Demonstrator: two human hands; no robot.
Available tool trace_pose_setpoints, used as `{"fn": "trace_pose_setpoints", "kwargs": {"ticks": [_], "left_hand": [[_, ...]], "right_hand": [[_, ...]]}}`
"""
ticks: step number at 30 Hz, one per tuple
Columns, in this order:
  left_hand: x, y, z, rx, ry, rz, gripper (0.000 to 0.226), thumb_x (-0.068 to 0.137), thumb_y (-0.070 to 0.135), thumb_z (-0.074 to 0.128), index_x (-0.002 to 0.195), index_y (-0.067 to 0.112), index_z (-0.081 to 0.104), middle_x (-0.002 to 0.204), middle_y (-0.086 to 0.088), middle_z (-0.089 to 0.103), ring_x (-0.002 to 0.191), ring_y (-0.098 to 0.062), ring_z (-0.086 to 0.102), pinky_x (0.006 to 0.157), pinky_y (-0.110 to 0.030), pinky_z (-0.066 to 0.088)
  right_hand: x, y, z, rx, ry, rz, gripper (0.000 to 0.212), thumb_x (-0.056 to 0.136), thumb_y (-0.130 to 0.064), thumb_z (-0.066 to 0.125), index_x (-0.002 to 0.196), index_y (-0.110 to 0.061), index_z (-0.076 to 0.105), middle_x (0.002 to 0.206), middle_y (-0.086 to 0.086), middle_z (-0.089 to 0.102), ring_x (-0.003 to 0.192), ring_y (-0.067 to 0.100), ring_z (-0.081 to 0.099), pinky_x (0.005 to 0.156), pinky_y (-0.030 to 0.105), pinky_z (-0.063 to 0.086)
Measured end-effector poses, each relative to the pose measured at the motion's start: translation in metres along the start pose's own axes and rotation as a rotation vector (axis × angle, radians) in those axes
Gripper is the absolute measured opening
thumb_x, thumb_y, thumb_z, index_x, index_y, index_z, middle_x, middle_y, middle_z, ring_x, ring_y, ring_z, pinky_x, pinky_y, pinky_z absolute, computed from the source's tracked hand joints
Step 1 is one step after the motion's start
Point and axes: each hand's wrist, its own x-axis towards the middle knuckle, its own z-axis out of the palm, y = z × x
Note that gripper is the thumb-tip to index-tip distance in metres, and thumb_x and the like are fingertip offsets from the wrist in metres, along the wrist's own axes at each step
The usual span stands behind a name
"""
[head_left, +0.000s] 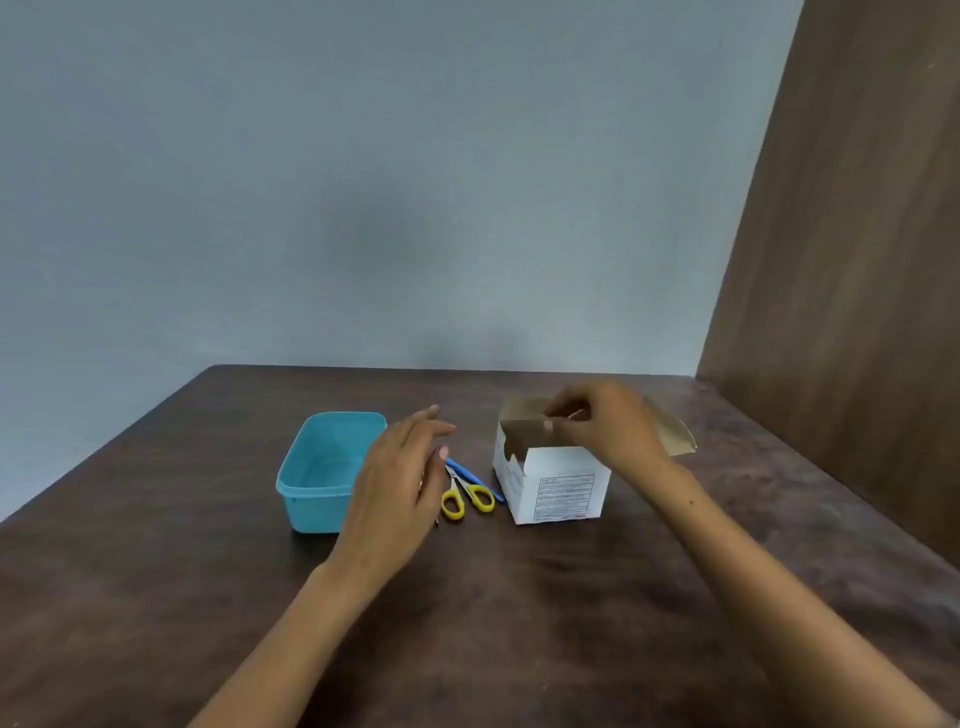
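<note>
A white cardboard box (563, 488) with brown inner flaps stands open at the table's middle right. My right hand (608, 423) hovers over its opening, with thumb and fingers pinching something small that I cannot identify. My left hand (400, 488) floats with relaxed, extended fingers between the box and a blue plastic tub (317, 499), holding nothing. Yellow-handled scissors (467, 499) and a blue pen (475, 478) lie on the table just right of my left hand, partly hidden by it.
The dark wooden table (519, 623) meets a grey wall at the back. A brown wooden panel (852, 260) rises along the table's right side. The blue tub looks empty inside.
</note>
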Motion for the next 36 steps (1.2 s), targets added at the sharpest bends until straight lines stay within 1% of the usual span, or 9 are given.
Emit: {"fn": "trace_pose_setpoints", "kwargs": {"ticks": [2, 5, 10, 13, 17, 21, 24, 28, 36], "left_hand": [[0.001, -0.002, -0.001, -0.02, 0.015, 0.003, 0.024, 0.095, 0.018, 0.05, 0.117, 0.018, 0.059, 0.136, 0.002, 0.053, 0.122, -0.012, 0.05, 0.098, -0.024, 0.037], [-0.002, -0.003, -0.001, -0.014, -0.007, -0.004, 0.024, 0.095, 0.02, 0.049, 0.118, 0.02, 0.059, 0.136, 0.003, 0.052, 0.123, -0.01, 0.048, 0.098, -0.024, 0.038], [-0.003, -0.002, 0.0, 0.004, -0.02, 0.01, 0.024, 0.096, 0.02, 0.049, 0.118, 0.021, 0.059, 0.137, 0.003, 0.051, 0.123, -0.008, 0.046, 0.099, -0.022, 0.036], [-0.005, -0.004, 0.0, 0.008, -0.031, 0.014, 0.023, 0.096, 0.02, 0.049, 0.116, 0.022, 0.06, 0.138, 0.003, 0.05, 0.124, -0.009, 0.046, 0.1, -0.023, 0.036], [-0.005, -0.004, 0.0, 0.021, -0.03, 0.011, 0.022, 0.095, 0.019, 0.05, 0.115, 0.021, 0.061, 0.139, 0.003, 0.05, 0.125, -0.011, 0.047, 0.102, -0.027, 0.039], [-0.004, -0.002, 0.0, 0.025, -0.039, 0.011, 0.023, 0.095, 0.019, 0.05, 0.115, 0.021, 0.061, 0.14, 0.002, 0.049, 0.126, -0.012, 0.046, 0.102, -0.026, 0.036], [-0.005, -0.001, -0.001, 0.032, -0.039, 0.021, 0.023, 0.095, 0.019, 0.05, 0.115, 0.02, 0.061, 0.139, 0.002, 0.049, 0.126, -0.012, 0.047, 0.1, -0.026, 0.037], [-0.006, -0.001, 0.0, 0.039, -0.047, 0.025, 0.022, 0.095, 0.018, 0.051, 0.114, 0.019, 0.061, 0.139, 0.001, 0.05, 0.125, -0.013, 0.047, 0.099, -0.025, 0.036], [-0.006, 0.0, 0.0, 0.04, -0.049, 0.032, 0.022, 0.094, 0.018, 0.051, 0.114, 0.019, 0.062, 0.139, -0.001, 0.05, 0.125, -0.015, 0.048, 0.099, -0.03, 0.039]], "right_hand": [[0.01, -0.003, -0.002, -0.151, -0.224, 0.021, 0.01, 0.075, -0.022, 0.075, 0.085, -0.023, 0.075, 0.081, -0.01, 0.068, 0.08, 0.007, 0.062, 0.066, 0.024, 0.049], [0.025, -0.002, 0.005, -0.255, -0.443, 0.04, 0.014, 0.072, -0.021, 0.078, 0.086, -0.019, 0.076, 0.088, -0.003, 0.073, 0.084, 0.013, 0.066, 0.076, 0.032, 0.055], [0.036, -0.008, 0.02, -0.413, -0.624, 0.082, 0.017, 0.075, -0.016, 0.075, 0.092, -0.012, 0.073, 0.092, 0.005, 0.07, 0.075, 0.019, 0.064, 0.068, 0.028, 0.056], [0.04, -0.006, 0.033, -0.505, -0.625, 0.071, 0.016, 0.079, -0.008, 0.067, 0.094, -0.012, 0.072, 0.095, 0.007, 0.067, 0.079, 0.022, 0.061, 0.073, 0.031, 0.056], [0.045, 0.002, 0.041, -0.511, -0.573, 0.074, 0.022, 0.081, -0.004, 0.057, 0.095, -0.013, 0.071, 0.102, 0.01, 0.067, 0.09, 0.028, 0.062, 0.078, 0.036, 0.054], [0.045, 0.005, 0.036, -0.47, -0.566, 0.066, 0.025, 0.079, -0.004, 0.056, 0.091, -0.017, 0.074, 0.1, 0.006, 0.07, 0.091, 0.025, 0.063, 0.075, 0.032, 0.054], [0.042, 0.003, 0.029, -0.429, -0.618, 0.042, 0.03, 0.08, -0.001, 0.055, 0.091, -0.019, 0.076, 0.1, 0.002, 0.071, 0.095, 0.021, 0.062, 0.072, 0.027, 0.051], [0.037, 0.003, 0.031, -0.426, -0.652, 0.02, 0.026, 0.082, -0.003, 0.057, 0.093, -0.019, 0.076, 0.107, 0.001, 0.068, 0.101, 0.021, 0.059, 0.083, 0.033, 0.053], [0.035, 0.004, 0.029, -0.414, -0.624, -0.03, 0.023, 0.083, -0.003, 0.057, 0.088, -0.015, 0.076, 0.099, 0.003, 0.07, 0.096, 0.022, 0.061, 0.081, 0.032, 0.053]]}}
